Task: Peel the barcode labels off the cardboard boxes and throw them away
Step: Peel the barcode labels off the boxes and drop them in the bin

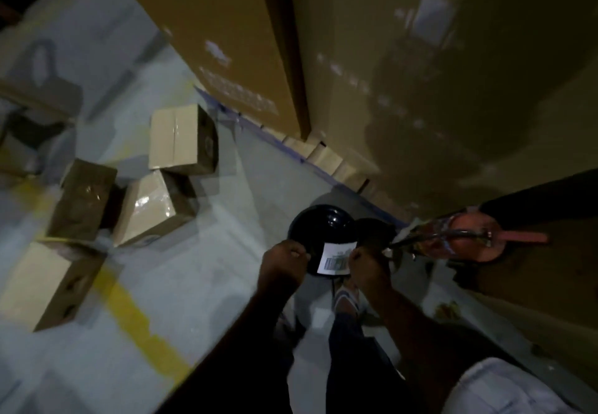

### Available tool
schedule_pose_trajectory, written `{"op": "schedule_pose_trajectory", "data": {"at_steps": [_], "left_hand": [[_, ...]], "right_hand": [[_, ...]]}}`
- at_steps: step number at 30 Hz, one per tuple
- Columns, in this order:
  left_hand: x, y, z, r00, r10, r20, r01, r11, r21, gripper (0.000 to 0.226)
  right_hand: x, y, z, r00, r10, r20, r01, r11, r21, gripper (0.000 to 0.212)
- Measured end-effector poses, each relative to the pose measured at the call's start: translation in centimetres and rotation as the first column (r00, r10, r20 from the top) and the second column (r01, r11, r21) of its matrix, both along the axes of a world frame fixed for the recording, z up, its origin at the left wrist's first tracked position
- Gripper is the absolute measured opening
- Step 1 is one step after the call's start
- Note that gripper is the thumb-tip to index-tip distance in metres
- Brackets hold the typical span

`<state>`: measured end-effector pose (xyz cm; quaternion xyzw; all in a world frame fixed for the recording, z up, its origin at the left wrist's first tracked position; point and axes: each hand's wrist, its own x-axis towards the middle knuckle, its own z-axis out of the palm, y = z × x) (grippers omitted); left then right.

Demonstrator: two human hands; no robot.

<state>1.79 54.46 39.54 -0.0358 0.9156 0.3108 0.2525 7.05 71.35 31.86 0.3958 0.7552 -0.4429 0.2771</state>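
Cartons [226, 41] tower beside you, and smaller cardboard boxes [181, 138] lie scattered on the floor, well apart. Your black bin [320, 222] sits under the peeled barcode label [336, 260], likely to catch it. Your right hand [367, 263] pinches its edge; your left hand [284, 260] curls beside it, grip unclear.

You'll see a yellow line [129, 303] crossing the grey floor [200, 277] at lower left, and a blurred reddish object [466, 239] at the right edge.
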Motion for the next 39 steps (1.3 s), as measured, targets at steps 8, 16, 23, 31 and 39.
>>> {"op": "schedule_pose_trajectory", "data": {"at_steps": [8,16,23,31,39], "left_hand": [[0.2,0.0,-10.5,0.973,-0.119,0.200,0.121,0.993,0.003,0.014],[-2.1,-8.4,-11.2,0.928,0.156,0.339,-0.117,0.984,-0.134,0.013],[-8.3,-18.7,-7.5,0.875,0.368,0.314,-0.383,0.924,-0.017,0.023],[-13.2,-41.1,-1.1,0.795,0.584,0.165,-0.586,0.809,-0.044,0.028],[-17.3,-58.9,2.8,0.525,0.844,0.110,-0.850,0.527,0.014,0.025]], "right_hand": [[-3.4,-1.5,-9.2,0.997,0.054,0.062,-0.062,0.990,0.128,0.024],[-4.8,-6.2,-8.9,0.986,0.086,0.140,-0.080,0.996,-0.049,0.016],[-11.1,-21.4,-4.3,0.902,0.431,-0.020,-0.430,0.902,0.040,0.048],[-20.1,-41.9,3.2,0.827,0.539,-0.162,-0.551,0.834,-0.038,0.045],[-30.4,-56.1,6.8,0.751,0.603,-0.269,-0.637,0.770,-0.050,0.041]]}}
